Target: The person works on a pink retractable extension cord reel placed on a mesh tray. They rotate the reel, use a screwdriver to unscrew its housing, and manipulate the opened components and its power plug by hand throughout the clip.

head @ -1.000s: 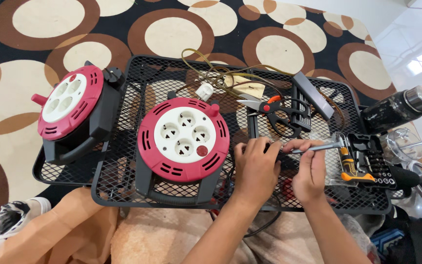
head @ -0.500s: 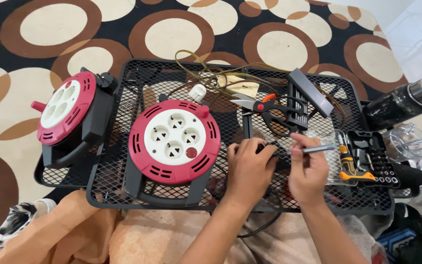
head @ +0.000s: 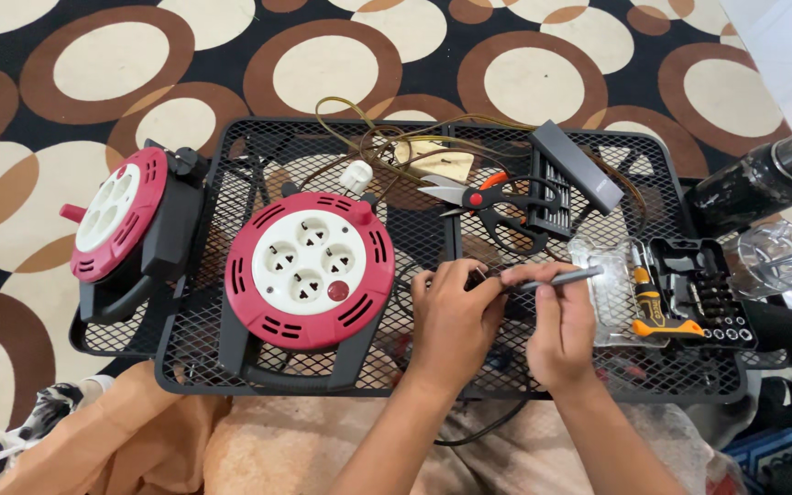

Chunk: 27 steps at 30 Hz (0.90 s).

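Two red cable reels point(head: 107, 236) point(head: 309, 270) at left on black mesh surface point(head: 231, 376). Left hand point(head: 451, 316) curled over a small dark part point(head: 478, 278), pinching it. Right hand point(head: 556, 321) gripping grey screwdriver point(head: 556, 278), shaft lying crosswise, tip pointing left at the part, just between both hands. Bit case point(head: 698, 293) farther right.

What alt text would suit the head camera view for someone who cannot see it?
A person's right hand holds a slim grey screwdriver against a small part pinched by the left hand, over a black mesh table. Two red cable reels sit left; a bit set sits right.
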Each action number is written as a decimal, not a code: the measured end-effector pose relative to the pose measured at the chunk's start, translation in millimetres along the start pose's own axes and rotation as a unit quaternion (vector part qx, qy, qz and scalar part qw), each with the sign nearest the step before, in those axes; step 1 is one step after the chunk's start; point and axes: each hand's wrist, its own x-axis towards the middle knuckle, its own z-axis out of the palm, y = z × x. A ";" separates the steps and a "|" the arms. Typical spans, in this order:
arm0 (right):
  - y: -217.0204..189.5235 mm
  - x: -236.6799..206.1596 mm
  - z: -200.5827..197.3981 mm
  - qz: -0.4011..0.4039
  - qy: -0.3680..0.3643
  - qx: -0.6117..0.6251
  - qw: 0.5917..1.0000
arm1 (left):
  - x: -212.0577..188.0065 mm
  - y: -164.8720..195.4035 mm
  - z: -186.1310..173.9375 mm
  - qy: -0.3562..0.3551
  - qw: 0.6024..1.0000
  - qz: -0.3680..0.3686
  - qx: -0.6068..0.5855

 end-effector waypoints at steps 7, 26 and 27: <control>3.9 -1.7 -6.0 -0.091 -0.005 -0.138 0.986 | -0.2 0.0 -1.2 -0.001 1.000 -0.001 -0.008; 6.0 1.5 -24.0 -0.020 0.122 -0.102 0.987 | 3.5 9.3 17.5 0.030 1.000 0.007 0.001; 6.4 2.1 -25.6 -0.014 0.120 -0.113 0.986 | 4.1 10.7 19.1 0.034 0.999 0.007 0.001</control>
